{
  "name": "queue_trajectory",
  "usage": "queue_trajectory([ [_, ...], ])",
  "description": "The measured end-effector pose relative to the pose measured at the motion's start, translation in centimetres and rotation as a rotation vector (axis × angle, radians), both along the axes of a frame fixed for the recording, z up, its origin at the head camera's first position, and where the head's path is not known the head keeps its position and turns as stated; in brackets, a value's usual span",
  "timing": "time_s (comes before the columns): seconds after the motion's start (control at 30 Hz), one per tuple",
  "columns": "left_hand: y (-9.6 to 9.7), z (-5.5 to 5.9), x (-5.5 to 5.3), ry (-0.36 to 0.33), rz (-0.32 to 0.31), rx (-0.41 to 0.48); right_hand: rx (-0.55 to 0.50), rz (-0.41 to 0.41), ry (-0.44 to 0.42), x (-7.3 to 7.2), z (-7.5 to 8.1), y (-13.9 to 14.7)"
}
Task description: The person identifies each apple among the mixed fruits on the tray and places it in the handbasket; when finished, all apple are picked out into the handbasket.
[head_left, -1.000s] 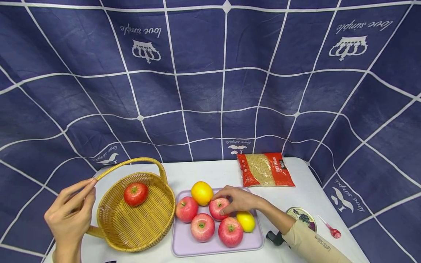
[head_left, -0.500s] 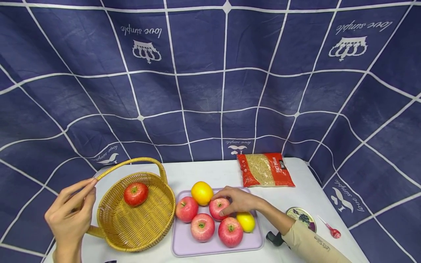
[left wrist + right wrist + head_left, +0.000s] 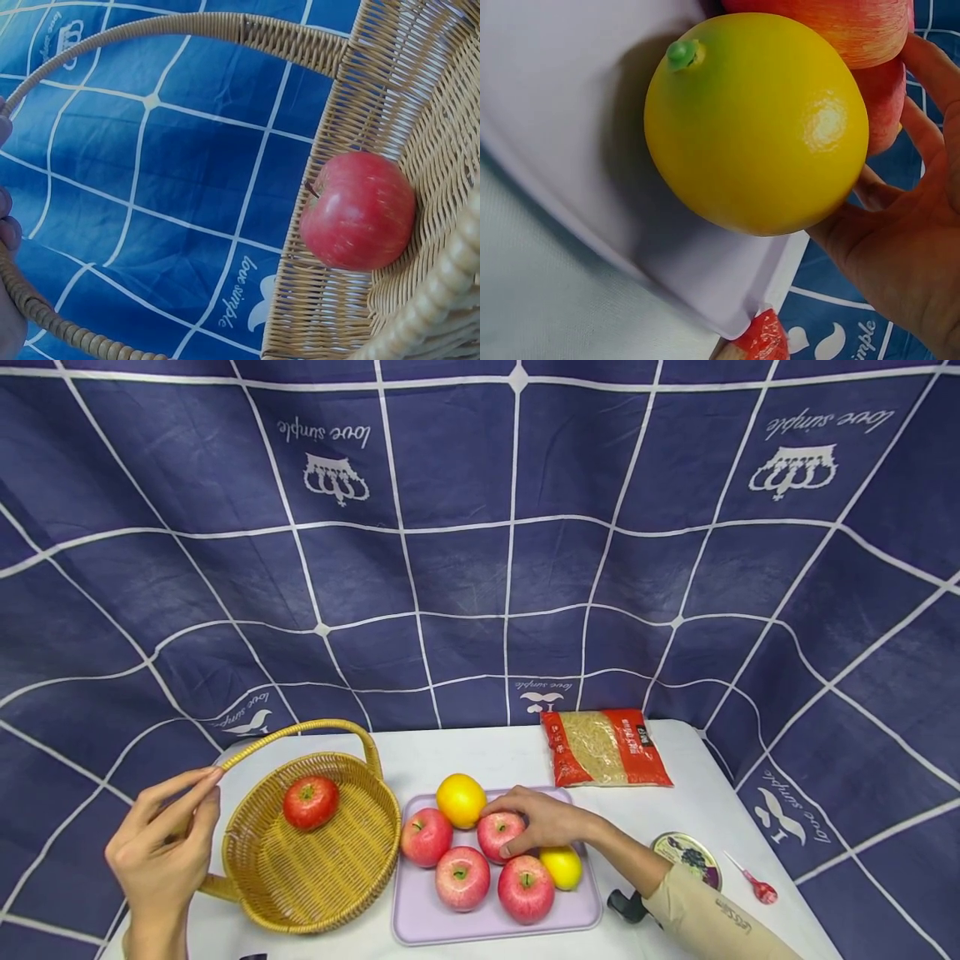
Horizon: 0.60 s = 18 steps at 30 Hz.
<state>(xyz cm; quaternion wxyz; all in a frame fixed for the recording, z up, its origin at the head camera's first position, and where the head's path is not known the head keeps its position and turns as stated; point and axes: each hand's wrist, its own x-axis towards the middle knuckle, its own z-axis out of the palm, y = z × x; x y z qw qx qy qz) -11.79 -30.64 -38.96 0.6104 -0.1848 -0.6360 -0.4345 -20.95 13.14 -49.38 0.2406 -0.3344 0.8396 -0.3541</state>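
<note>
My left hand (image 3: 167,843) pinches the arched handle (image 3: 300,727) of a round wicker basket (image 3: 322,885) on the left. One red apple (image 3: 310,802) lies in the basket; the left wrist view also shows this apple (image 3: 358,211) against the woven wall. On a lilac tray (image 3: 420,927) my right hand (image 3: 547,818) curls its fingers and thumb round a pink-red apple (image 3: 497,835). About it on the tray sit several fruits: more apples (image 3: 462,878), an orange (image 3: 461,801) and a yellow lemon-like fruit (image 3: 562,867). That yellow fruit (image 3: 757,124) partly hides my fingers in the right wrist view.
A red bag of grain-like food (image 3: 606,747) lies at the back right. A round tin (image 3: 693,858) sits partly behind my right forearm, beside a black object (image 3: 627,906) and a red lollipop-like item (image 3: 763,891). Blue gridded cloth (image 3: 465,568) hangs behind the white table (image 3: 420,752).
Nearly everything stays in place. My left hand shifts very slightly to the right, still on the basket handle, and my right hand stays round the same apple.
</note>
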Motion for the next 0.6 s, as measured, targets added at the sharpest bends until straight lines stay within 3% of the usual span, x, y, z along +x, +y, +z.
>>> queue_trajectory([
  [0.6,0.03,0.01,-0.03,-0.009,-0.001,0.016,0.007,-0.013,-0.009,0.1,-0.45,-0.08],
])
